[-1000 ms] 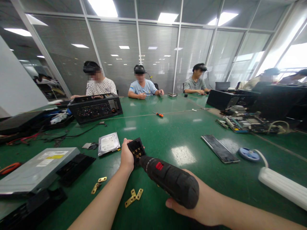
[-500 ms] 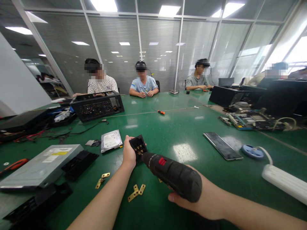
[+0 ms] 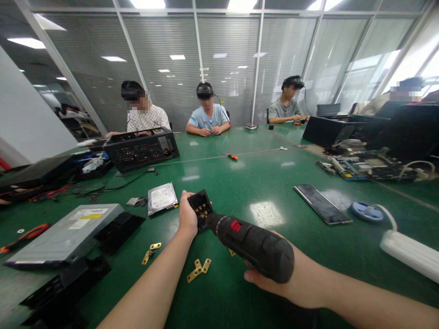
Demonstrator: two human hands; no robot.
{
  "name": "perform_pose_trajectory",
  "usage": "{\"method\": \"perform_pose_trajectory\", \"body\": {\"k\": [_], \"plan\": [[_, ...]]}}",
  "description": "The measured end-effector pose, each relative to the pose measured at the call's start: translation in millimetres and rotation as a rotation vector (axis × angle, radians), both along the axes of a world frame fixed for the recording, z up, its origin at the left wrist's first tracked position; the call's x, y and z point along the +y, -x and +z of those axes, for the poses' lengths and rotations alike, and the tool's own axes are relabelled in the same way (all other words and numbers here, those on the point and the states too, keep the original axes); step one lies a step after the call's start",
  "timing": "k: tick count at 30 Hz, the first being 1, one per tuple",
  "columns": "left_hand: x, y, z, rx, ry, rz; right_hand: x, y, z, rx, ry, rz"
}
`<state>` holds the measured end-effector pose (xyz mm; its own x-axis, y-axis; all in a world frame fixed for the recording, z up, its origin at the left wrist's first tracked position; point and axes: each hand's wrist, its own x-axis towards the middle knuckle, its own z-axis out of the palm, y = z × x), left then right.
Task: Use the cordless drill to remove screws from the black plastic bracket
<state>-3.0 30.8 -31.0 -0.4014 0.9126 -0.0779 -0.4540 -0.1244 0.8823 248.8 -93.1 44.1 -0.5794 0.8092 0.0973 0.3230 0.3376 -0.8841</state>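
Observation:
My left hand is closed around a small black box, tilted, with brass-coloured metal pieces inside. In my right hand is a black cordless drill with a red switch on top. Its nose points left into the box; the bit's tip is hidden, so contact with a piece cannot be made out. Below my hands, several flat brass plates with holes lie on the green table. More brass plates lie left of my left forearm. A hard drive rests just left of my left hand.
At left are a silver optical drive, black plastic parts and an orange-handled tool. To the right lie a phone and a white power strip. An orange screwdriver, computer cases and co-workers are farther off.
The whole view has shifted slightly, so things sit a little farther right and higher. Both hands keep their grip, the drill still at the box.

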Motion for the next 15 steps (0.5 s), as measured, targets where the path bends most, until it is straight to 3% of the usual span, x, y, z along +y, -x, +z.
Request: {"method": "perform_pose_trajectory", "body": {"k": [4, 15], "plan": [[-0.4, 0.0, 1.8, -0.027, 0.015, 0.01, 0.6, 0.7, 6.3, 0.005, 0.069, 0.035], [-1.2, -2.1, 3.1, -0.034, 0.017, 0.001, 3.9, -0.6, 6.1, -0.04, 0.031, 0.037]]}}
